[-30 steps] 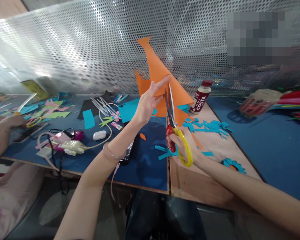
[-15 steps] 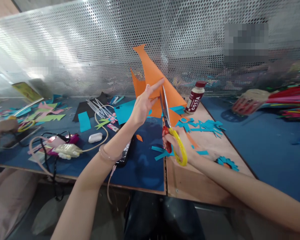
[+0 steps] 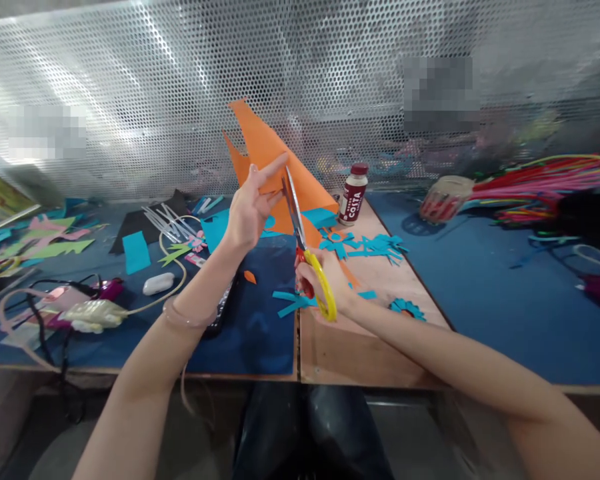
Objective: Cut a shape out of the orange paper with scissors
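Note:
My left hand (image 3: 250, 210) grips a large sheet of orange paper (image 3: 267, 143), its index finger stretched along the surface. The sheet stands raised above the table, with one narrow end pointing up and a notched edge at left. In my right hand (image 3: 327, 270) is a pair of scissors (image 3: 325, 287) with yellow and red handles. Their blades point up and away from me and lie at the orange paper, close below my left fingertips. Whether they are biting into it is hard to see. Blue paper strips (image 3: 295, 303) lie under the right hand.
Behind the paper stand a dark red bottle (image 3: 354, 193) and a perforated metal screen (image 3: 180, 100). Blue paper cut-outs (image 3: 380, 245) lie at right, near a jar (image 3: 445, 199) of pipe cleaners. A phone (image 3: 223, 307), white earbud case (image 3: 159, 284) and cables are at left.
The view has swung right, so everything sits further left in the picture. Another person's hand at far left is out of sight. My hands, paper and scissors keep nearly the same pose.

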Available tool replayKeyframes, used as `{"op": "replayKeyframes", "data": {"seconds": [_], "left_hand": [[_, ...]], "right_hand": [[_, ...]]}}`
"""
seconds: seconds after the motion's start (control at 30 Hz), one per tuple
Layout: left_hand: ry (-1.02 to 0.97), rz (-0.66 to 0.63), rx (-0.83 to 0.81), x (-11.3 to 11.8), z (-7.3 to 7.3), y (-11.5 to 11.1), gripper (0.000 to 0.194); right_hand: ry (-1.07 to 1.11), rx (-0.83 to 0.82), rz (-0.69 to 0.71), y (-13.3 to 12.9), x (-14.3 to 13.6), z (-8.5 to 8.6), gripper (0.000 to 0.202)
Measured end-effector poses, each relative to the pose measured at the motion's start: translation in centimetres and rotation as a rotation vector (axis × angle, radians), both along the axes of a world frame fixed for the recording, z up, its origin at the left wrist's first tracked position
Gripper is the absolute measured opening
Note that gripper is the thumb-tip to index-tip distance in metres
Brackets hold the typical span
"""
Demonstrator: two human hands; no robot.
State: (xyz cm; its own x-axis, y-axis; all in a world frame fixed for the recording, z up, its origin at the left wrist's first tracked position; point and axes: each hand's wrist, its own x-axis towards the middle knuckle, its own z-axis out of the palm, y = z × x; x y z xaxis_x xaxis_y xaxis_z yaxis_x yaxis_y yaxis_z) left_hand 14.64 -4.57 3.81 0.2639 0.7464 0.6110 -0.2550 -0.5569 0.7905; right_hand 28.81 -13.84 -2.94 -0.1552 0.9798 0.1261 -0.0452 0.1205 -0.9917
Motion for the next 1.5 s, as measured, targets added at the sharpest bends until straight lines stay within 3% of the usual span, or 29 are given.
{"op": "replayKeyframes", "data": {"seconds": [0.33, 0.8, 1.2, 1.5], "left_hand": [[0.014, 0.060, -0.011, 0.6, -1.2, 0.2, 0.051], [-0.058, -0.072, 0.000, 0.3, -1.5, 0.9, 0.041], [0.017, 0.024, 0.007, 0.4, -1.7, 1.1, 0.051], [0.019, 0.071, 0.023, 0.3, -2.3, 1.4, 0.040]], "right_hand": [[0.015, -0.006, 0.018, -0.2, 0.4, -1.3, 0.006], [0.020, 0.005, 0.019, 0.8, 0.6, -2.6, 0.010], [-0.005, 0.019, 0.041, 0.9, 0.6, -2.9, 0.016], [0.037, -0.033, 0.051, 0.6, 0.3, -3.2, 0.010]]}}
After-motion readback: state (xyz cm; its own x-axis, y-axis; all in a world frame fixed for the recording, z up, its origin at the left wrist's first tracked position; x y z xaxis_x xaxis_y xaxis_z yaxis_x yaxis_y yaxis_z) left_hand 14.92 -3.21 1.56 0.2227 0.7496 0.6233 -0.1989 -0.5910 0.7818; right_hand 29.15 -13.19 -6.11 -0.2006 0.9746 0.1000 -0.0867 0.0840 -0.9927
